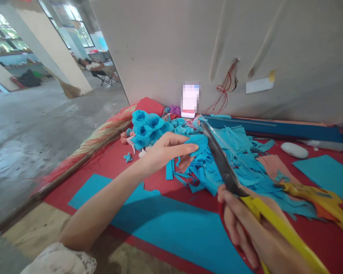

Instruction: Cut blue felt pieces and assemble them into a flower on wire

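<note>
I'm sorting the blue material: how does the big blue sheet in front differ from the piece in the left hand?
The blue sheet lies flat on the red mat; the blue piece is pinched up in the left hand. The sheet is far larger than the piece. The piece meets the blade of the scissors in the right hand; the sheet lies clear of it. Both are bright blue.

Blue paper roses (144, 127), straw broom (88, 146), red mat (114, 163)

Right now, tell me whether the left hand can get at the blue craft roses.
Probably yes: the left hand sits just beside the blue craft roses with nothing between them, though it already pinches a blue scrap.
</note>
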`<state>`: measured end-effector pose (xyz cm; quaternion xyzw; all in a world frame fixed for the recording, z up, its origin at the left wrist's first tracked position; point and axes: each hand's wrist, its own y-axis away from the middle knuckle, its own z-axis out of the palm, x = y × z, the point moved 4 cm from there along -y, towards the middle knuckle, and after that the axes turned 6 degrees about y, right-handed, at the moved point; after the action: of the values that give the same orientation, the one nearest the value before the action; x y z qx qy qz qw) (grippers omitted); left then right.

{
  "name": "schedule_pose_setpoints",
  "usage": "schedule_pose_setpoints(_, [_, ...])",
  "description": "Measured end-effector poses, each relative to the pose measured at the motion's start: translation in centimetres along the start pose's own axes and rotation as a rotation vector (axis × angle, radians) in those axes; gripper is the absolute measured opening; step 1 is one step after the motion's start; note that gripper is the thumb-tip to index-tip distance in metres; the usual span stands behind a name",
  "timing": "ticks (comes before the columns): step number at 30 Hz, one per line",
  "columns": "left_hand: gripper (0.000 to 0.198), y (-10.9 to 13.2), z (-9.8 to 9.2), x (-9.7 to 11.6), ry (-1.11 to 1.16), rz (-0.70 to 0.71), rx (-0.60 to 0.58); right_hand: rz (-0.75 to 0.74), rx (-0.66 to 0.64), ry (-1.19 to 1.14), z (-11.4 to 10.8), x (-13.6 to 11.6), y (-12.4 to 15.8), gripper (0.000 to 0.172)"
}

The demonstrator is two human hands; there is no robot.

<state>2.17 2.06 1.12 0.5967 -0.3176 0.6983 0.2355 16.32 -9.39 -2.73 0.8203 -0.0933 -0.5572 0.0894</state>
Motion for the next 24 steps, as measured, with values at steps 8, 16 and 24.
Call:
schedule_pose_setpoints(8, [0.033, 0.0, 0.2, 0.0, -0.029, -0.005, 0.01, -0.122, -0.018, -0.213, -2.2, -1.9, -1.2, 0.04])
schedule_pose_setpoints(16, [0.034, 0.6, 3.9, -1.0, -0.296, 0.024, 0.093, -0.026, 0.177, -0.181, -2.3, -1.9, -1.7, 0.033])
schedule_pose_setpoints(24, [0.036, 0.8, 5.7, -1.1, -0.312, 0.197, 0.052, -0.019, 0.252, -0.324, -2.3, -1.8, -1.8, 0.04])
